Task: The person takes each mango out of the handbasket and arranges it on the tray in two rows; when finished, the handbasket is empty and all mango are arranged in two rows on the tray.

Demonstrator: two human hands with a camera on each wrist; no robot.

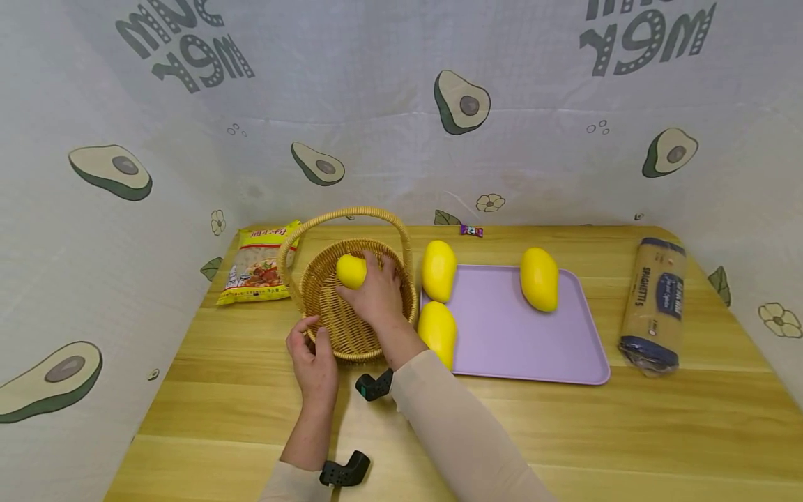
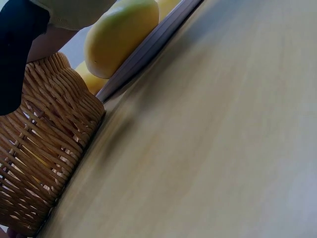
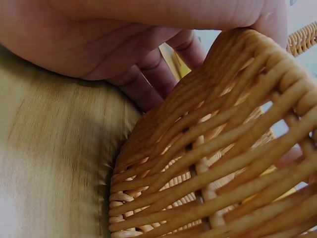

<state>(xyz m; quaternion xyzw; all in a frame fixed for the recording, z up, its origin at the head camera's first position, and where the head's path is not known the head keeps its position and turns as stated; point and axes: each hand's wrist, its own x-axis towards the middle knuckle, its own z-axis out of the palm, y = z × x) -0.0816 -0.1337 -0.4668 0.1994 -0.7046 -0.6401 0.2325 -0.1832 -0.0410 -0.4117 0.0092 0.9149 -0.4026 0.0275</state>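
My right hand point(image 1: 379, 289) reaches into a wicker basket point(image 1: 311, 293) and holds a yellow mango point(image 1: 350, 270) between thumb and fingers; the palm covers part of the fruit. At the basket's near left side my left hand point(image 1: 316, 366) grips the rim. In the right wrist view the left hand point(image 3: 148, 34) has its thumb over the rim and its fingers along the outside wall. Three more mangoes are with a lilac tray point(image 1: 508, 341): an upper one point(image 1: 439, 270) and a lower one point(image 1: 438, 331) at its left edge, another point(image 1: 539, 279) at its back right.
A yellow food packet point(image 1: 260, 265) lies left of the basket, whose tall handle point(image 1: 357, 211) arches overhead. A spaghetti pack point(image 1: 654, 307) lies right of the tray. One small purple wrapped sweet point(image 1: 472, 231) sits near the back curtain point(image 1: 389, 104). Everything stands on a wooden table point(image 1: 207, 390).
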